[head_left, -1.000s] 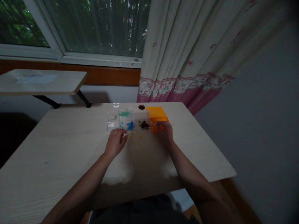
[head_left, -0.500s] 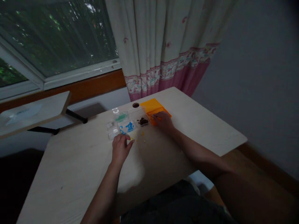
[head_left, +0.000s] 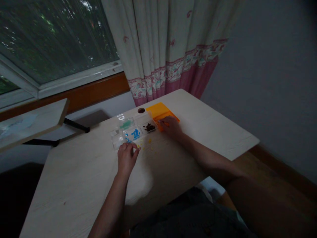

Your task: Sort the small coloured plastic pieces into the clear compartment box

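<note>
My left hand (head_left: 127, 157) rests low over the table, thumb and forefinger pinched together at a small yellow piece (head_left: 138, 146). More tiny yellow bits (head_left: 149, 140) lie scattered on the tabletop just to its right. My right hand (head_left: 171, 127) reaches over an open orange case (head_left: 159, 108), its fingers drawn together at the near part; whatever they grip is too small and dark to make out. Between the hands is a clear compartment tray (head_left: 116, 140) holding blue pieces (head_left: 135, 134), green pieces (head_left: 126, 124) and dark brown pieces (head_left: 150, 127).
The pale table (head_left: 81, 185) has a round cable hole (head_left: 141, 110) near its back edge. A raised shelf (head_left: 37, 120) on black supports stands at the left, with a clear plastic bag on it. Behind are a curtain (head_left: 158, 59) and a window.
The view has shifted slightly, so the table things sit a little further left and up. Both hands keep nearly the same places and finger poses.
</note>
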Tool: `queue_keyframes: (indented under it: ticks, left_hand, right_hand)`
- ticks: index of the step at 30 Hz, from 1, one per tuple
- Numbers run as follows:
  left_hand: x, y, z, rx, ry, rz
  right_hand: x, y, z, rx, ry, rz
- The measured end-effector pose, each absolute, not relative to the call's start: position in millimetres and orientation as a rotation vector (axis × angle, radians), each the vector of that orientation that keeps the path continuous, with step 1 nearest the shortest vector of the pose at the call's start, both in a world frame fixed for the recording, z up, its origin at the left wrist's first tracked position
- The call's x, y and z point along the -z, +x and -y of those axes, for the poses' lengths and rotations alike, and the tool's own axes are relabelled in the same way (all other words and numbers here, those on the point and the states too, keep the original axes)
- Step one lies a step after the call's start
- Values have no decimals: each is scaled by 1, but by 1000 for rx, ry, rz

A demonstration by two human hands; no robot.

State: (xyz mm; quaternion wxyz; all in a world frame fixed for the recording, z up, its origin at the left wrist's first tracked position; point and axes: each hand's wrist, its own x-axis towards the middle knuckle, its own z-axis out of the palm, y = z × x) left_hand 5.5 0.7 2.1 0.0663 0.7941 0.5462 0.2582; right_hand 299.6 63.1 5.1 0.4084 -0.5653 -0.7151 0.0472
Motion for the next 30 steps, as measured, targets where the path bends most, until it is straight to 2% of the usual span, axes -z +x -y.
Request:
queue_keyframes:
  ticks: [10,18,30]
  left_hand:
    - [-1,7,-1,-909,2352,-1610]
    - [-9,24,7,-1226,1829,-1389]
    - [-5,30,8,-1145,1680,-1250]
  right_hand:
    - [-6,294,-59,-26,-1373,1890]
    - [-20,240,-19,-24,-855,2254]
    - [-22,218,-4,14,-807,2199]
